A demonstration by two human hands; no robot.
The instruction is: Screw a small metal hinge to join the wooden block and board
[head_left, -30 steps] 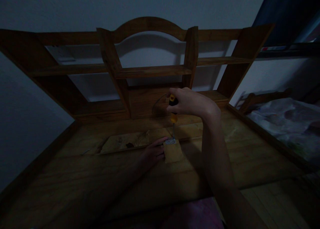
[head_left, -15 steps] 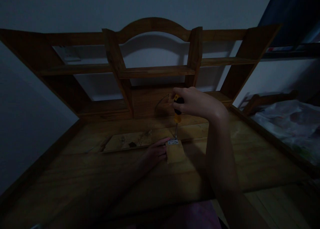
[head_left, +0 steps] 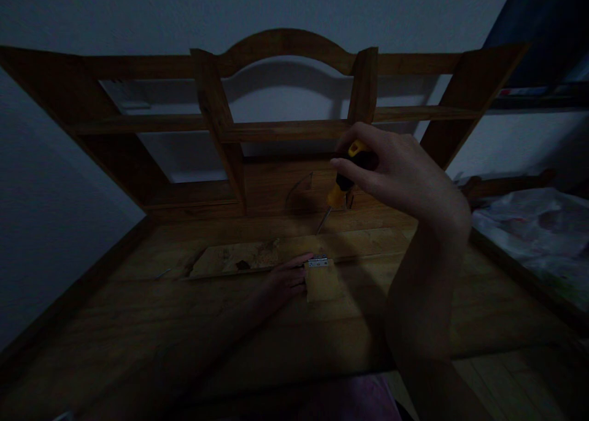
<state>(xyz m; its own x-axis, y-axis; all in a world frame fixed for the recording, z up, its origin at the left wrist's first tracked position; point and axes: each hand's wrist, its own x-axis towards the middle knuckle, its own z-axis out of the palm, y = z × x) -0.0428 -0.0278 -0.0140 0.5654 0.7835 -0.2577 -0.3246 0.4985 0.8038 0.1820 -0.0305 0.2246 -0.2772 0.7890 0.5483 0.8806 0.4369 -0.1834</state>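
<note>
In my right hand (head_left: pixel 384 169) is a yellow and black screwdriver (head_left: pixel 339 188), tilted with its tip down and left. The tip is in the air above a small metal hinge (head_left: pixel 318 262). That hinge lies at the far edge of a small wooden block (head_left: pixel 321 283) on the wooden surface. My left hand (head_left: pixel 286 280) holds the block from its left side, its fingers pressed against it and one fingertip close to the hinge. The thumb of this hand is not visible.
A wooden shelf unit (head_left: pixel 285 131) with an arched top rises at the back. Before it lies a flat wooden board (head_left: pixel 234 259) with a dark hole. A small thin object (head_left: pixel 163 274) rests at left. Translucent plastic bags (head_left: pixel 534 218) are at right.
My right hand has lifted up and to the right, taking the screwdriver off the hinge and tilting it. My left hand and the block have stayed in place.
</note>
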